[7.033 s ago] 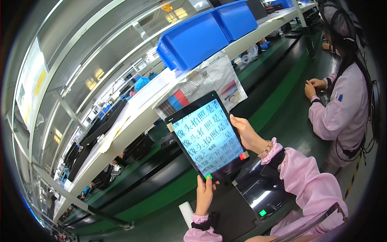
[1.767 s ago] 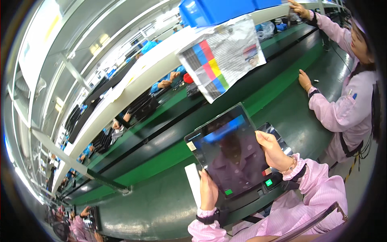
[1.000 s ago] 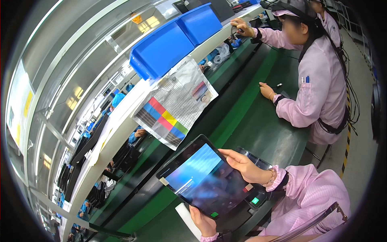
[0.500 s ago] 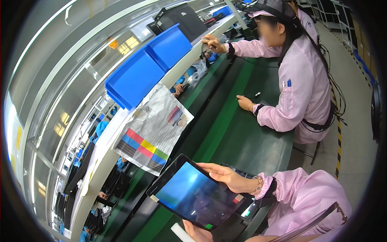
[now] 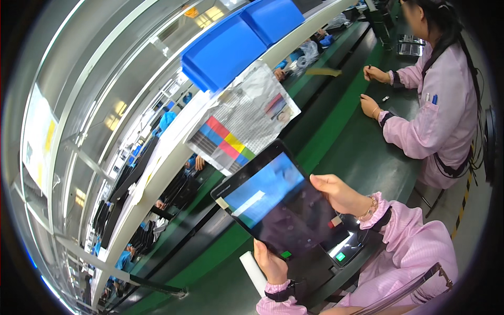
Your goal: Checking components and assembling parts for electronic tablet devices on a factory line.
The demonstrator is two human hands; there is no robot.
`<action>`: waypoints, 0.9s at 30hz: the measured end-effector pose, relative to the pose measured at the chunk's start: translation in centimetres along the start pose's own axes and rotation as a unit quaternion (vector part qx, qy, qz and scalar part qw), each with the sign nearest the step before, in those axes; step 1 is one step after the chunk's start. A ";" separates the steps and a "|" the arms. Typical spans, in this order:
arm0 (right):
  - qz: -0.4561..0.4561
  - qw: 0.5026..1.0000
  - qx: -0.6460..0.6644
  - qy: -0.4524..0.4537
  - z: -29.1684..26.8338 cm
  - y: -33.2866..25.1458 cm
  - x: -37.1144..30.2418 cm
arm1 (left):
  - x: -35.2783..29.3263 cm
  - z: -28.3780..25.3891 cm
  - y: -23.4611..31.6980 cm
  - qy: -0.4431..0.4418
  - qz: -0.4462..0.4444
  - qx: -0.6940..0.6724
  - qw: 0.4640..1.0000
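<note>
A black tablet [image 5: 283, 223] is tilted up in front of me, its lit screen showing blue at the top and dark reflections below. Small tan, red and green stickers sit along its edges. My left hand [image 5: 270, 265] is closed on the lower left edge, thumb up along the side. On the opposite edge, my right hand [image 5: 344, 197] grips it with the thumb at the rim; its other fingers are hidden behind. Under the right wrist lies a second dark device [image 5: 346, 244] with a bright reflection and a green sticker. A white roll-like object [image 5: 253, 273] lies beside my left hand.
A green bench [image 5: 362, 157] runs away to the upper right, where a co-worker in pink [image 5: 446, 115] sits with both hands over it. Blue bins [image 5: 226, 52] stand on the rail at left, with a printed sheet [image 5: 252, 115] hanging below them.
The whole view has turned, so the scene sits farther right. My left hand has come fully into sight on the tablet's edge. The co-worker's raised hand has come down to the bench.
</note>
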State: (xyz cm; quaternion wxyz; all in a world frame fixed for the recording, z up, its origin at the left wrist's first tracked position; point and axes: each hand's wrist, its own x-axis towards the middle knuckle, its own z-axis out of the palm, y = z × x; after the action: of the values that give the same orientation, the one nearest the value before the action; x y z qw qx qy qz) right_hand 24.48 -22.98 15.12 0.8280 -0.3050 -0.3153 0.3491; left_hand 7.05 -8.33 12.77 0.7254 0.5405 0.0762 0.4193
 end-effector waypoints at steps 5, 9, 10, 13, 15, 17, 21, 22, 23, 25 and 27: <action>-0.072 0.995 -0.043 0.045 2.5 -1.8 2.0 | 1.8 1.9 1.5 -0.017 0.054 0.038 0.998; -0.111 0.992 -0.059 0.031 2.0 -2.4 4.0 | 3.5 2.5 2.0 -0.027 0.059 0.058 0.996; -0.109 0.992 -0.049 0.034 1.6 -2.5 4.3 | 3.8 2.3 1.9 -0.041 0.044 0.055 0.997; -0.113 0.992 -0.034 0.041 1.9 -2.5 4.9 | 4.4 1.5 1.8 -0.037 0.025 0.044 0.998; -0.116 0.992 -0.019 0.054 1.7 -2.2 5.2 | 4.1 0.9 1.7 -0.041 0.021 0.064 0.997; -0.119 0.992 -0.022 0.048 1.3 -2.5 5.3 | 3.1 0.0 1.8 -0.049 -0.060 0.160 0.984; -0.132 0.990 -0.017 0.055 2.0 -3.0 5.4 | 2.3 -1.3 1.2 -0.186 -0.057 0.290 0.937; -0.129 0.990 -0.016 0.055 2.1 -3.0 5.5 | 2.1 -1.0 1.3 -0.179 -0.046 0.280 0.942; -0.134 0.989 -0.019 0.050 2.0 -2.9 5.6 | 2.0 -1.2 1.3 -0.177 -0.048 0.281 0.942; -0.137 0.989 -0.020 0.045 2.2 -2.9 5.6 | 1.9 -1.7 1.3 -0.165 -0.089 0.283 0.941; -0.139 0.989 -0.019 0.046 2.4 -3.0 5.5 | 1.8 -1.6 1.3 -0.162 -0.088 0.285 0.941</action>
State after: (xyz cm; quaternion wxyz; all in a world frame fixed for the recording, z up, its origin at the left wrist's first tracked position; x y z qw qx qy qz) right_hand 26.96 -19.77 20.46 0.8761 -0.2899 -0.3227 0.2103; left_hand 6.56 -5.82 13.86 0.5772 0.7766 0.1213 0.2213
